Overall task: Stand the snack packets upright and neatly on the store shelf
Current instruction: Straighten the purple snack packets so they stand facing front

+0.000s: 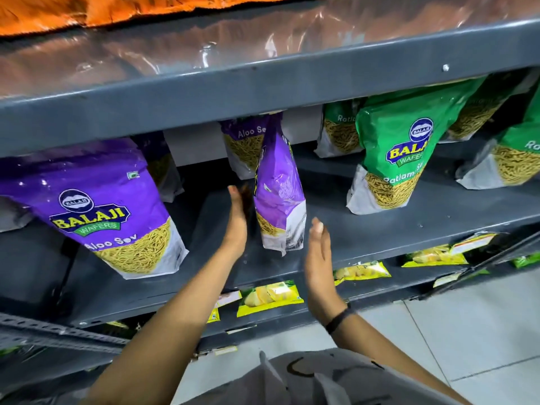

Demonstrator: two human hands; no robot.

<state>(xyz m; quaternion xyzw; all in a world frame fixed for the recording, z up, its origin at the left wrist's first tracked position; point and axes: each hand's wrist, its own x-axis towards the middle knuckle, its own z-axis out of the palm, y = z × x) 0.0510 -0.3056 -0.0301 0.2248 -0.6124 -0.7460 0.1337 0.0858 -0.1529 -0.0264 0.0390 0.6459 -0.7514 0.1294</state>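
In the centre of the frame I see a purple plastic Aloo Sev snack packet (279,194) standing on its base on the grey metal shelf (380,229), turned edge-on to me and leaning slightly. My left hand (238,220) is flat and open, fingers straight, just beside the packet's left edge; I cannot tell whether it touches it. My right hand (320,258) is also open and flat, palm facing left, held lower and in front of the shelf edge, apart from the packet, with a black band (340,318) on its wrist. At the left of the frame a larger-looking purple Balaji Aloo Sev pouch (99,211) stands facing me, tilted forward at the top. Behind the centre packet another purple Aloo Sev bag (242,147) sits near the back of the shelf. At the right a green Balaji Ratlami Sev pouch (394,153) stands leaning, with more green packets (514,159) behind and beside it. Along the bottom, yellow-green flat snack packets (270,298) lie on the lower shelf. Orange wrapping (87,10) lies at the upper left on the top shelf.
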